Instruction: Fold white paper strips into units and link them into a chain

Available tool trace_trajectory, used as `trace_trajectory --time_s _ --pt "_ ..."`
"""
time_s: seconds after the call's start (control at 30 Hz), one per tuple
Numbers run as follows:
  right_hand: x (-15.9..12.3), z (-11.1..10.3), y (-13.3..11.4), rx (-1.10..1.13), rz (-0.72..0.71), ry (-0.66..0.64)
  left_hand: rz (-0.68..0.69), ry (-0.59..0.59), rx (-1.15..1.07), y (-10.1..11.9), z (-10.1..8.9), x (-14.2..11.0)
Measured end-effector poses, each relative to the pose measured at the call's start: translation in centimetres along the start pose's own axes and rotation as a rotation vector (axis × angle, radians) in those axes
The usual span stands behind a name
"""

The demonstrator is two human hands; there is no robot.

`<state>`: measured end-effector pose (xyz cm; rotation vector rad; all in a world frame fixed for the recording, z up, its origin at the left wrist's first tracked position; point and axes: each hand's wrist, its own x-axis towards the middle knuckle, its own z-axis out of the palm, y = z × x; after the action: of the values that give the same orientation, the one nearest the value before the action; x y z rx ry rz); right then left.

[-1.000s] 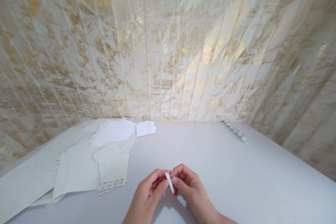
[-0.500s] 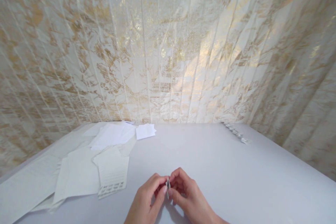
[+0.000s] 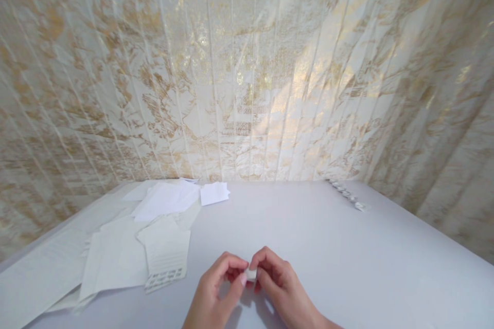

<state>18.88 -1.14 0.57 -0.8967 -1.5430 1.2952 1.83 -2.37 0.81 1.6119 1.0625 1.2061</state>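
Observation:
A small folded piece of paper [image 3: 250, 274] is held between the fingertips of both hands, low in the middle of the head view. My left hand [image 3: 221, 288] pinches its left end between thumb and fingers. On the other end, the thumb and bent index finger of my right hand [image 3: 278, 284] are closed. The paper's pale, flat side shows; its ends are hidden by the fingertips. Both hands are just above the white table [image 3: 339, 262], and their shadows fall below them.
Overlapping paper sheets [image 3: 116, 254] cover the table's left side, with a page bearing printed lines [image 3: 165, 252] nearest my left hand. White sheets [image 3: 165, 199] and a small paper stack [image 3: 214, 194] lie farther back. Several small folded pieces [image 3: 347, 196] form a row at the back right. A patterned curtain [image 3: 247, 72] hangs behind.
The folded paper has been turned: its narrow, pointed edge faced me before, and now a flat pale side does. My fingers have shifted around it, and the hands stay in place.

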Motion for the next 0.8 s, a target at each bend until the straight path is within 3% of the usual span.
trace_trajectory --time_s 0.13,0.4,0.53,0.67,0.8 --pt "-0.2 0.0 -0.2 -0.029 -0.044 -0.003 -0.076 0.146 -0.058 -0.7 0.5 -0.2" --pt "-0.4 -0.5 -1.3 -0.164 -0.173 0.041 -0.193 0.036 -0.244 -0.2 0.8 0.0" --pt "-0.4 -0.5 -1.6 -0.099 -0.173 0.005 -0.216 -0.025 -0.188 0.1 0.5 0.0" --pt "-0.4 -0.2 -1.2 0.078 -0.101 -0.007 -0.139 -0.044 0.031 0.1 0.2 -0.1" --pt "0.0 -0.1 -0.6 0.034 -0.073 0.037 0.042 -0.051 0.184 -0.4 0.5 -0.4"
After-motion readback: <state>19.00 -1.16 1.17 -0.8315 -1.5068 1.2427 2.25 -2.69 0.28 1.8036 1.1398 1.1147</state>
